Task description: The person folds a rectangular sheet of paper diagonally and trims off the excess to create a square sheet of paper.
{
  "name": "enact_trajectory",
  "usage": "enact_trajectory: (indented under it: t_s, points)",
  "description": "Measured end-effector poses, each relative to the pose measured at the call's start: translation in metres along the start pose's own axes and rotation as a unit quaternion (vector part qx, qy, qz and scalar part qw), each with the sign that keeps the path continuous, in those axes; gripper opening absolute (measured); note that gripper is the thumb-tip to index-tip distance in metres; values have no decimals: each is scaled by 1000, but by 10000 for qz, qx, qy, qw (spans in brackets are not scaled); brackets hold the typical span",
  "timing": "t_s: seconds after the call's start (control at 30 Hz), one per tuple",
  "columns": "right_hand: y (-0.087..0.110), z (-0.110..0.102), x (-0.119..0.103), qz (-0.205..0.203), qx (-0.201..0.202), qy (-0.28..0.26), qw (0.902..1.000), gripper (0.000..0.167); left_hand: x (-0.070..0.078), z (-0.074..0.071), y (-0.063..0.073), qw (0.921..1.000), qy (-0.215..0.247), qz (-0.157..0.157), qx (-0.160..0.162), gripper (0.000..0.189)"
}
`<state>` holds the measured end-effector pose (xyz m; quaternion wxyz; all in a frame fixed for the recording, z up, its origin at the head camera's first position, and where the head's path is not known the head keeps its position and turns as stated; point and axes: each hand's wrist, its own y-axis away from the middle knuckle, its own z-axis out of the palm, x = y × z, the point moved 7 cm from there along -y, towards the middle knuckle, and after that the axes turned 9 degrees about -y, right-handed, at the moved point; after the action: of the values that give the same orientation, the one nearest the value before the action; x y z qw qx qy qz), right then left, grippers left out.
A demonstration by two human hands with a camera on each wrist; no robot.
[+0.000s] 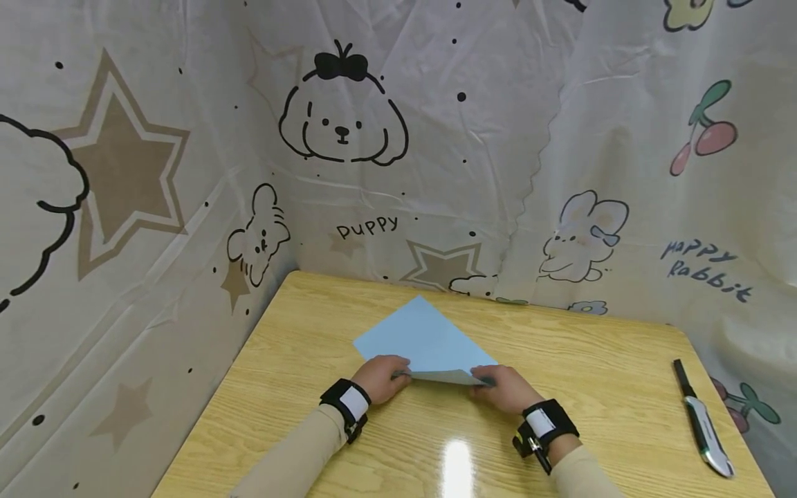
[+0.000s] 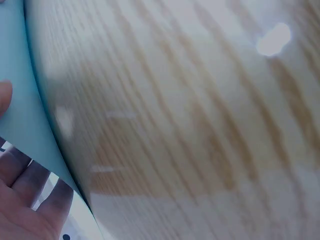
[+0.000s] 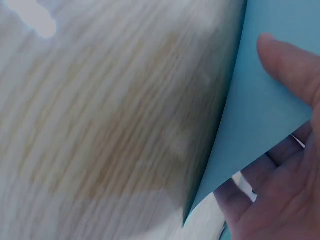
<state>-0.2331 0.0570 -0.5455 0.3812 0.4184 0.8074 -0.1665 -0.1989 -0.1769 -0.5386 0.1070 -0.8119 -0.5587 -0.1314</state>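
A light-blue sheet of paper (image 1: 423,339) lies on the wooden table, one corner pointing away to the back. Its near edge is lifted a little and bowed, showing a paler face below. My left hand (image 1: 381,379) grips the left part of that edge, and my right hand (image 1: 507,389) pinches its right end. Seen from the right wrist, the thumb (image 3: 287,62) lies on the blue paper (image 3: 260,105) while the other fingers are behind it. In the left wrist view, the paper (image 2: 30,120) covers part of the left hand (image 2: 32,205).
A utility knife (image 1: 703,422) with a dark end lies near the right edge of the table (image 1: 299,401). Printed cloth (image 1: 461,173) hangs behind the table and along its left side. Each wrist wears a black strap.
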Motion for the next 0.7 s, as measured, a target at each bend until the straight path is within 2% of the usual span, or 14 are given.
enact_trajectory:
  t_s: [0.13,0.23,0.3,0.37,0.5,0.57,0.6,0.7]
  points:
    - [0,-6,8,212,226,-283,9991,28,0,-3,1,9996,116,94,222,33]
    - [-3,-9,12,360,417,-343,9979,20,-2,-7,1,9976,420,239,488,28]
    - [-3,-13,13,483,681,-403,9957,25,-4,-10,0,9952,731,248,604,26]
    - [-4,-16,11,528,913,-410,9936,35,-7,-12,-4,9924,1061,121,615,27]
    - [-4,-21,-3,246,1480,-60,9887,58,-13,-11,-10,9912,1211,-248,467,29]
    - [-2,-25,-21,-242,1944,382,9799,61,-15,-10,-11,9915,1168,-358,441,29]
    - [-1,-27,-31,-554,2205,649,9716,61,-16,-9,-12,9918,1127,-412,449,29]
    - [2,-27,-67,-1644,2772,1547,9339,55,-17,-10,-13,9914,1081,-511,537,29]
